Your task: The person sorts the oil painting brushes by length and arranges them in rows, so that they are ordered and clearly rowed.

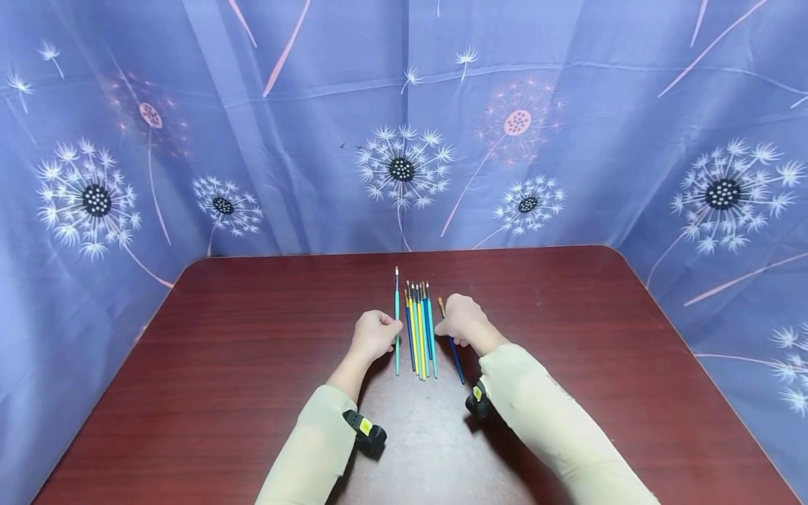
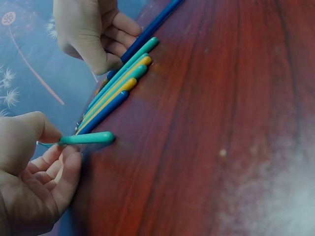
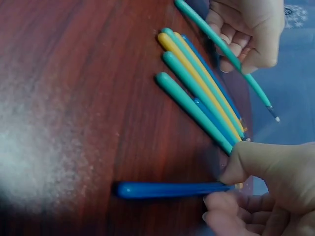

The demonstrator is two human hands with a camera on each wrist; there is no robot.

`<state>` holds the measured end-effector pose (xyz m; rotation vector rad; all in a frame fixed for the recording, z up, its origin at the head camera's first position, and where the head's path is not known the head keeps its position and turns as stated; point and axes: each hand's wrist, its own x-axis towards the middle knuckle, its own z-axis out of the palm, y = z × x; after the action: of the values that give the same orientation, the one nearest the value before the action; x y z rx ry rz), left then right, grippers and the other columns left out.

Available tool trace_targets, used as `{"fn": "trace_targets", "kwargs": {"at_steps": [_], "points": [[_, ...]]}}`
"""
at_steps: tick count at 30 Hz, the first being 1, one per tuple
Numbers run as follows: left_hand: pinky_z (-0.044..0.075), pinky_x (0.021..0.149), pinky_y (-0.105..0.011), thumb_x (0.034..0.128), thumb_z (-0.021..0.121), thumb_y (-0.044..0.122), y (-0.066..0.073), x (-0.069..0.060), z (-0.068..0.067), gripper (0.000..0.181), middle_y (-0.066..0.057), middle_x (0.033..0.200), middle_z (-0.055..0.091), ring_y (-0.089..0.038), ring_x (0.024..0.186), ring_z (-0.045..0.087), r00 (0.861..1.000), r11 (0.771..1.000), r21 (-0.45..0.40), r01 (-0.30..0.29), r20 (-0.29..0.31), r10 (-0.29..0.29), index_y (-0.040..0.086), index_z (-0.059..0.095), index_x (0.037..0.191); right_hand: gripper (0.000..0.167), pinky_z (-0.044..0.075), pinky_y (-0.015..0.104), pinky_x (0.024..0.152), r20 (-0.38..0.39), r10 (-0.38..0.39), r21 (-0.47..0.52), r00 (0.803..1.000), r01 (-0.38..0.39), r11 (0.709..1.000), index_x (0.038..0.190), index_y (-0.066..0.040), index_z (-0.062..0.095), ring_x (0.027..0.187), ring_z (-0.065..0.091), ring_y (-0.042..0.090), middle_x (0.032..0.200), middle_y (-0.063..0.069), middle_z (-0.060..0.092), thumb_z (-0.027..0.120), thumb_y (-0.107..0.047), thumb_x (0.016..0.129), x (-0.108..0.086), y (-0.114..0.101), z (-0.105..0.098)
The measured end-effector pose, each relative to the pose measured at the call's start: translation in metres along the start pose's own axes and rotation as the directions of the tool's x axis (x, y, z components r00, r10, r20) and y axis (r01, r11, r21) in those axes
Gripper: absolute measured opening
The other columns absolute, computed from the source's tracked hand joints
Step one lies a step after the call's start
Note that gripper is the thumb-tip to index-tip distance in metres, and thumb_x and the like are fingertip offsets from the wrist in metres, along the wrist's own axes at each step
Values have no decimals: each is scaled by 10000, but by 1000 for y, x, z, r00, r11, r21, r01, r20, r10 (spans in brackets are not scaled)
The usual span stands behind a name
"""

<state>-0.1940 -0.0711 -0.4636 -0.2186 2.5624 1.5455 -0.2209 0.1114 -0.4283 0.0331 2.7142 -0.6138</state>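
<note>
My left hand (image 1: 375,335) pinches a teal paintbrush (image 2: 91,138) between thumb and fingers, with its bristles away from me. Just right of it, a row of teal, yellow and blue paintbrushes (image 1: 419,337) lies close together, handles toward me. Beyond that row my right hand (image 1: 466,322) has thumb and fingertips around a dark blue paintbrush (image 3: 167,190) near its bristle end. That brush slants, its handle tip toward me. In the right wrist view, the thumb partly hides the upper ends of the row.
All the brushes are on a reddish-brown wooden table (image 1: 252,393) with rounded far corners. A blue curtain (image 1: 303,168) with dandelion prints hangs behind it and along both sides. Each sleeve carries a small black wrist camera (image 1: 370,435).
</note>
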Motion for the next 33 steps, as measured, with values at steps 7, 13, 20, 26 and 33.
{"fn": "trace_targets", "kwargs": {"at_steps": [7,13,20,26,33], "points": [[560,571,-284,843,553,121,-4,0,-3,153,-83,732,662,-135,587,615,1000,997,-77,-20,19,21,-2,644,835,343,498,288,436,-10,-25,65,1000,25,998,477,-135,452,387,547,156,412,25,512,637,-161,765,-3,4,1],[569,612,-281,868,532,77,-10,1,-5,155,-105,761,677,-132,617,642,999,981,-196,5,45,4,-37,636,886,293,508,277,441,-52,-32,252,998,44,967,501,-116,489,383,525,131,417,22,517,611,-179,760,-5,17,4],[572,634,-267,890,542,47,-17,1,-5,187,-173,837,693,-118,643,666,999,941,-338,7,35,5,-94,624,981,136,563,314,535,-63,-24,608,998,58,792,825,30,584,513,603,130,619,65,597,574,-104,805,-10,39,9],[574,644,-281,895,536,33,-19,-7,-11,212,-245,885,684,-175,682,686,999,927,-374,-13,34,28,-127,614,1009,238,561,286,562,-94,-38,761,995,96,641,989,108,557,594,654,125,701,86,651,500,-47,819,-13,62,16],[576,644,-293,884,529,27,-24,-7,-16,193,-182,837,697,-156,673,684,999,926,-377,9,41,7,-102,630,986,250,559,269,583,-107,-13,776,994,92,624,1032,105,553,640,670,128,758,79,650,489,-69,865,-18,71,14]]}}
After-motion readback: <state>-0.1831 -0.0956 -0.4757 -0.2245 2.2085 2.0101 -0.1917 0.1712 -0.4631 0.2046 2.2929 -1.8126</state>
